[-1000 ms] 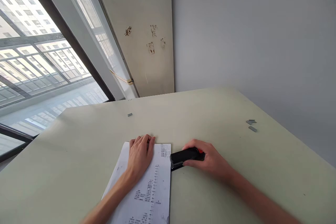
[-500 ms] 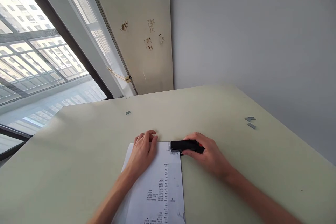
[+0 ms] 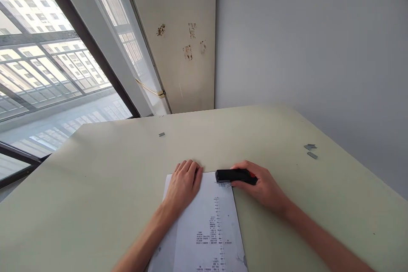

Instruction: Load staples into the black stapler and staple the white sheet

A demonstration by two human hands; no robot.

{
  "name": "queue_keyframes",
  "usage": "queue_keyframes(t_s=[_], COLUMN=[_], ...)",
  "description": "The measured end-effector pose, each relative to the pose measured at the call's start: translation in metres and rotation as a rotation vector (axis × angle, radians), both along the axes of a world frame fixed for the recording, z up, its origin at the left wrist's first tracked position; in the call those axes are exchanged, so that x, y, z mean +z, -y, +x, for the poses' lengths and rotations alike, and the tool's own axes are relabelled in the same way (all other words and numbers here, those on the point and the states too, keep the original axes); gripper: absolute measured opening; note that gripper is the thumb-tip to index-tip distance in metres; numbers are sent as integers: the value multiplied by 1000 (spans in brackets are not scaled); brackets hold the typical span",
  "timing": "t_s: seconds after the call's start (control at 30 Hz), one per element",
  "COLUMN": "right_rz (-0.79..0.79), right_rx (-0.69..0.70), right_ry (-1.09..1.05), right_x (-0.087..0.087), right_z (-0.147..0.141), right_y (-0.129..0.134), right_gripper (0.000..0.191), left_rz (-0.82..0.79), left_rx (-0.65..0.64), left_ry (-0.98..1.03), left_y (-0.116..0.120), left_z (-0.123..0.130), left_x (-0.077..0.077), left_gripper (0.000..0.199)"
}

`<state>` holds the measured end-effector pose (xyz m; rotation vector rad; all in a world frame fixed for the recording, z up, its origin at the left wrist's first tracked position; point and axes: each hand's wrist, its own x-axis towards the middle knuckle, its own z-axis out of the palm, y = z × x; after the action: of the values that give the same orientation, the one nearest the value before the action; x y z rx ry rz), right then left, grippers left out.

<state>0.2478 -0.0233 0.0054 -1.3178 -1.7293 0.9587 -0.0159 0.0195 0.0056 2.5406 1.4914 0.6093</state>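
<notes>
Printed white paper (image 3: 204,221) lies on the pale table, its far edge level with my fingertips. My left hand (image 3: 187,180) rests palm down on the paper's far left part, fingers bent and close together, with nothing visible in its grasp. My right hand (image 3: 258,182) is wrapped round the rear of a black stapler (image 3: 234,175) with a bit of red on it. The stapler's front end lies over the far right corner of the paper, beside small dark marks there. Whether its jaws are pressed together cannot be made out.
Several grey staple strips (image 3: 312,155) lie at the right of the pale table (image 3: 111,187). Another small strip (image 3: 162,134) is near the far edge. Behind the table stand a grey wall (image 3: 302,42), a stained panel and a window at the left.
The camera view has shifted slightly. The near part of the paper has swung right. My left hand has drawn its fingers closer together. My right hand still holds the stapler at the corner.
</notes>
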Motion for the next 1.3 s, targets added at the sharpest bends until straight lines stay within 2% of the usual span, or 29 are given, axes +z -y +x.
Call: queue_keyframes(t_s=[0.77,0.93,1.03,1.17,1.3], right_rz=[0,-30,-42,-31,-77], right_rx=[-79,-8,-44,-26,-18], right_ry=[149,241,253,245,282], right_x=[0,15,28,39,37], right_z=[2,10,10,-8,-32], right_y=[-7,-9,-13,-29,-49], right_gripper=[40,42,46,53,58], left_rz=[48,50,46,44,40], left_rx=[12,21,28,40,54], left_ry=[12,10,16,20,25], left_y=[10,12,12,12,13], left_z=[0,0,0,0,0], left_x=[-11,-10,-11,-12,-13], left_gripper=[31,32,32,31,29])
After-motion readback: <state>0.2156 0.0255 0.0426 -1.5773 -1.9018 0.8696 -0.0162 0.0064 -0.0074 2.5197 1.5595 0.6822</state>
